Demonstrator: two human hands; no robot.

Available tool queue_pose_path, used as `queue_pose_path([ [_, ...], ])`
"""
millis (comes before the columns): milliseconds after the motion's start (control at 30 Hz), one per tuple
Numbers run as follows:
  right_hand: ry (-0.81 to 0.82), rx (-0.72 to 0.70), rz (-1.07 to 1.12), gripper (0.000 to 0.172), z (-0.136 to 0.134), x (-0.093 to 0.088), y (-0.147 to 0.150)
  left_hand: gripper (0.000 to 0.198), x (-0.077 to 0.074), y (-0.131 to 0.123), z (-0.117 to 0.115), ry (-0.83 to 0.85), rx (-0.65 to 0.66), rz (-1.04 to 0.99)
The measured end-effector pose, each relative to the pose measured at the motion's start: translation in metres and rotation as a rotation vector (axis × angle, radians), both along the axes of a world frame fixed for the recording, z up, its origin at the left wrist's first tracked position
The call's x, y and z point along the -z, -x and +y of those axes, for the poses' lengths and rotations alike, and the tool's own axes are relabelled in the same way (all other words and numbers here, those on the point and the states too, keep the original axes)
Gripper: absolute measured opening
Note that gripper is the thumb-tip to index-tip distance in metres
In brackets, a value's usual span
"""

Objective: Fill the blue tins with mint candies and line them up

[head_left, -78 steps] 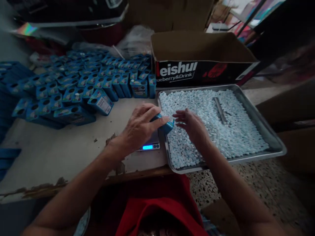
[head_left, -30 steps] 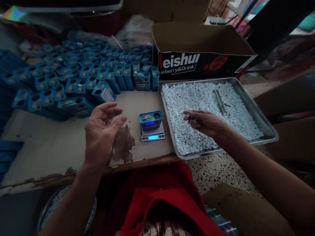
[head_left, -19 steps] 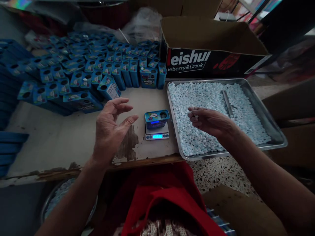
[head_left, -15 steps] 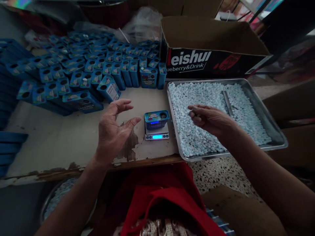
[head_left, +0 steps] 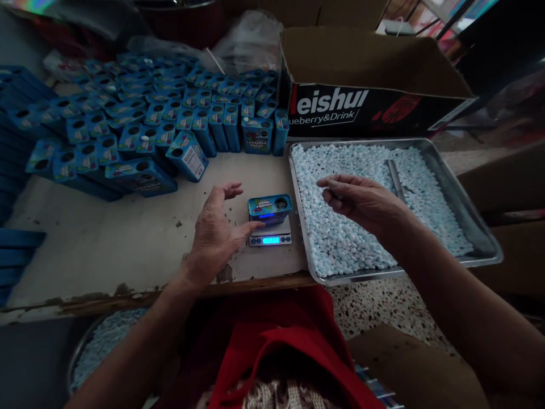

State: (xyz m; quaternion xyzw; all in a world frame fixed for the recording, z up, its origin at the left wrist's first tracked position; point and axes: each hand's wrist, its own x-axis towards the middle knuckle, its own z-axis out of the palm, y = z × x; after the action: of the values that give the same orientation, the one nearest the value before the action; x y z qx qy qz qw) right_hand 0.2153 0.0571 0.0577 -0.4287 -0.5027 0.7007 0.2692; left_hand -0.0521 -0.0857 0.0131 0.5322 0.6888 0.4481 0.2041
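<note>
A worn white table [head_left: 128, 244] carries rows of blue boxes [head_left: 128, 125] and a tray [head_left: 481, 238] of pale candies [head_left: 366, 250]. One box [head_left: 269, 207] sits on the scale [head_left: 271, 237] beside the tray. The left hand [head_left: 217, 236] is spread wide, with its thumb at the scale's edge. The right hand [head_left: 361, 199] hovers over the candies, fingers pinched narrow; I cannot tell whether it holds a candy. Both hands are best kept off the scale, so it reads true.

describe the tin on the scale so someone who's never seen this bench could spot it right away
Find the metal tray of pale blue candies on the right of the table. Just left of it sits a small scale with a lit blue display. The tin lies on that scale, alone, unlike the matching blue tins massed farther back.
</note>
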Motion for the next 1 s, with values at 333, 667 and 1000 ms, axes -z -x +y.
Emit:
queue_pose_path([
  [333,-0.385,-0.280,-0.110,0.016,-0.016,-0.006,0.063,0.064,-0.005,-0.022,0.023,0.039,0.117,0.185],
  [667,-0.134,-0.135,-0.018,0.033,0.010,0.012,0.085,0.045,-0.052,0.151,-0.001,-0.059,-0.002,0.421],
  [1000,-1.054,-0.394,-0.449,0.023,0.025,0.013,0.299,0.045,-0.097,0.373,-0.076,0.147,-0.310,0.380],
])
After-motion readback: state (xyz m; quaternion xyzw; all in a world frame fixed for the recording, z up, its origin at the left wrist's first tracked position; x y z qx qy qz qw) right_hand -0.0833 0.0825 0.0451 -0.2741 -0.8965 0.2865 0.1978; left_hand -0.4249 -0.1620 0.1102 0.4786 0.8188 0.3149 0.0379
